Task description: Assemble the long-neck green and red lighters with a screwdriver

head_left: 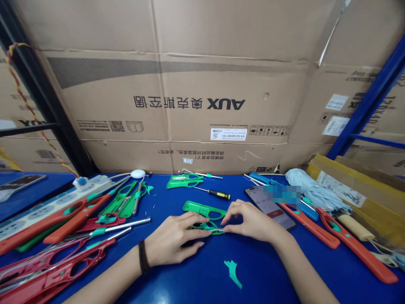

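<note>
One left hand [172, 242], one right hand [249, 221], one screwdriver [212, 193].

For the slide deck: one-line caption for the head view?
Left hand and right hand pinch a green scissor handle on a blue table, screwdriver and phone behind.

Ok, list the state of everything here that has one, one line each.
left hand: fingers hold one end of the green snips.
right hand: fingers pinch the other end.
green snips: lying flat, held by both hands.
green shell: loose, just behind the held snips.
phone: face up, screen lit.
screwdriver: lying flat, untouched.
teal part: loose, apart from both hands.
</note>
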Available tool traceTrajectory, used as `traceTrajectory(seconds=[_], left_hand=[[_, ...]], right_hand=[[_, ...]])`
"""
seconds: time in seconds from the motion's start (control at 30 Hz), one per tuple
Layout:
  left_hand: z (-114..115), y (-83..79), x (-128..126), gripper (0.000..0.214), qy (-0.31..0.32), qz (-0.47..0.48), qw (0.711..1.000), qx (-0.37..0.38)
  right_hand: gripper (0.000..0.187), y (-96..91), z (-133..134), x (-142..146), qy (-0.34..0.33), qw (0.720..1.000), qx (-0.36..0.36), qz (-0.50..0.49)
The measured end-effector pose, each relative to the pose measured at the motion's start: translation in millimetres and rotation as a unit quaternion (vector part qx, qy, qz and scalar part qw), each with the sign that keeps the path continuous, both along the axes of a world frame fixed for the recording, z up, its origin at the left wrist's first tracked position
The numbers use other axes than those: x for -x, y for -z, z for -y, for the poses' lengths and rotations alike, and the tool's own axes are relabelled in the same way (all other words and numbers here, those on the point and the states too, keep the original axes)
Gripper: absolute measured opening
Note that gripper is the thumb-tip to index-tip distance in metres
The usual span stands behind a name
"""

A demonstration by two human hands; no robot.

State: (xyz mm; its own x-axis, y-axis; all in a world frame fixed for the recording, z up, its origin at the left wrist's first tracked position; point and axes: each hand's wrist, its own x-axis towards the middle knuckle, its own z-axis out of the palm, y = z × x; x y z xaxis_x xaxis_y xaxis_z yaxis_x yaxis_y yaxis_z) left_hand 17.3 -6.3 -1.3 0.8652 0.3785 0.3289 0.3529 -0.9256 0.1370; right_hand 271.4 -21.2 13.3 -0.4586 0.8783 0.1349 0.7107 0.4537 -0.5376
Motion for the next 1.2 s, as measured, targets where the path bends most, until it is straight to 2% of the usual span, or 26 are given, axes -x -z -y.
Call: traceTrajectory(seconds=[0.37,0.5,0.57,0.63,0.7,0.77,0.83,0.93,1.03,1.13,1.2], left_hand=[[0,9.1,-8,0.031,0.004,-0.024,1.000,0.002],[-1,9.6,-7,0.034,0.006,-0.029,0.999,0.019],[-2,10.3,-5,0.035,0.007,-0.027,0.999,0.026],[-2,10.9,-4,0.035,0.007,-0.023,0.999,0.030],[-2,11.4,-4,0.035,0.009,-0.020,0.999,0.031],[-2,11.7,-4,0.035,0.011,-0.018,0.999,0.029],[-2,12.0,-4,0.035,0.012,-0.020,0.999,0.026],[-2,12.4,-4,0.036,0.011,-0.026,0.999,0.022],[-2,12.5,-4,0.036,0.008,-0.027,0.999,0.020],[-1,12.4,-4,0.037,0.004,-0.026,1.000,0.016],[0,12.6,-4,0.038,0.002,-0.025,1.000,0.015]], right_hand=[[0.001,8.7,-7,3,-0.011,0.999,0.030,-0.014],[0.012,3.8,-4,1,-0.010,0.999,0.009,-0.029],[0.027,1.7,-5,-2,0.046,0.997,-0.030,-0.062],[0.039,2.2,-9,-7,0.159,0.981,-0.061,-0.088],[0.041,5.9,-15,-14,0.269,0.958,-0.055,-0.088],[0.038,11.5,-22,-20,0.326,0.941,-0.034,-0.080],[0.035,16.6,-28,-25,0.346,0.935,-0.026,-0.079],[0.036,17.8,-31,-28,0.332,0.939,-0.028,-0.090],[0.032,10.8,-26,-23,0.272,0.956,-0.045,-0.098],[0.025,2.9,-15,-15,0.136,0.986,-0.026,-0.097],[0.023,1.4,-9,-11,0.021,0.994,0.048,-0.099]])
